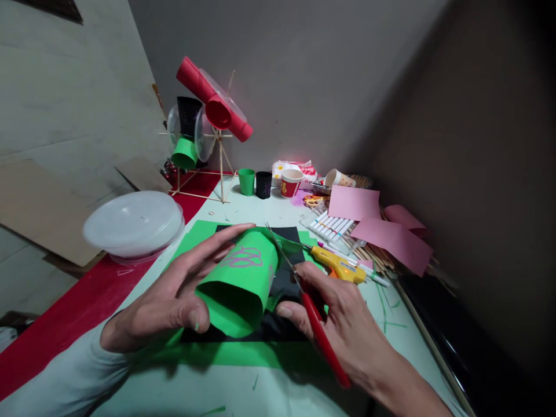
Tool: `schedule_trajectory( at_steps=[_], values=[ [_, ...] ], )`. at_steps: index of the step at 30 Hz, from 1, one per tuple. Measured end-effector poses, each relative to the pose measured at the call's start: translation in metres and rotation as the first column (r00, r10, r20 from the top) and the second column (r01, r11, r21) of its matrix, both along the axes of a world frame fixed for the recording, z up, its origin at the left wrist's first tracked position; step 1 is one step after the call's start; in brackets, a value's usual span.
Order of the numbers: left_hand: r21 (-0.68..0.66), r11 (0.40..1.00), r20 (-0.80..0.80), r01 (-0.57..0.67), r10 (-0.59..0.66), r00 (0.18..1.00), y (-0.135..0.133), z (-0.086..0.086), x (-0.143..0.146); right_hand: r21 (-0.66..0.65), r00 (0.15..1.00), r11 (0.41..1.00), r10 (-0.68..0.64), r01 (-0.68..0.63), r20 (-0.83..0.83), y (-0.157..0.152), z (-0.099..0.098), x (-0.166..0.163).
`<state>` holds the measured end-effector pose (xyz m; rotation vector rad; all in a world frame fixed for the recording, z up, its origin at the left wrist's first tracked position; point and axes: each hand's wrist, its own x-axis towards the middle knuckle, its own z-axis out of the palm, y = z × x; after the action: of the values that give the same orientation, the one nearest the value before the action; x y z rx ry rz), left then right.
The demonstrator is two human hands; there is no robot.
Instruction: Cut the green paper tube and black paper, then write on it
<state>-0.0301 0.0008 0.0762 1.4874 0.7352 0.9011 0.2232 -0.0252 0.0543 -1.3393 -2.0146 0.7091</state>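
A green paper-covered cup [237, 278] with purple scribbles lies on its side in front of me, its wide mouth facing me. My left hand [171, 298] holds it from the left, thumb near the rim and fingers stretched along the side. My right hand [343, 318] grips red-handled scissors [320, 341]. Their blades point up and away, by the cup's far right edge, where a flap of green paper [286, 240] sticks out. Whether the blades touch the paper I cannot tell. Beneath the cup lie black paper [286, 327] and green sheets [243, 354].
A yellow glue gun [339, 263] lies right of the scissors, near markers [332, 226], wooden sticks and pink paper [393, 240]. Plastic lids [132, 223] are stacked at left. Small cups [263, 185] and a stick-framed wheel model [219, 113] stand at the back.
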Motion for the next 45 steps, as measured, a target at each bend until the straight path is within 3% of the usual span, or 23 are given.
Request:
schedule_trajectory(
  at_steps=[4, 10, 19, 33, 45],
  values=[
    [-0.009, 1.000, 0.053, 0.013, -0.012, 0.999, 0.000, 0.001, 0.000, -0.006, 1.000, 1.000, 0.013, -0.013, -0.001, -0.001, -0.001, 0.000],
    [0.056, 0.998, -0.075, -0.002, 0.006, 0.997, 0.006, 0.007, -0.004, -0.006, 0.998, 0.999, 0.037, -0.037, -0.051, -0.003, 0.003, 0.000],
    [0.142, 0.989, -0.101, -0.050, 0.064, 0.993, 0.009, 0.004, -0.008, 0.011, 0.999, 0.999, 0.045, -0.045, 0.010, -0.004, 0.004, 0.002],
    [0.101, 0.995, -0.127, 0.027, -0.014, 0.992, 0.013, 0.013, -0.015, 0.089, 0.997, 0.993, 0.078, -0.080, 0.019, -0.005, 0.006, 0.001],
    [0.084, 0.994, -0.075, -0.065, 0.071, 0.995, 0.012, 0.005, -0.015, 0.093, 0.995, 0.991, 0.092, -0.096, 0.044, -0.006, 0.006, 0.004]
  ],
)
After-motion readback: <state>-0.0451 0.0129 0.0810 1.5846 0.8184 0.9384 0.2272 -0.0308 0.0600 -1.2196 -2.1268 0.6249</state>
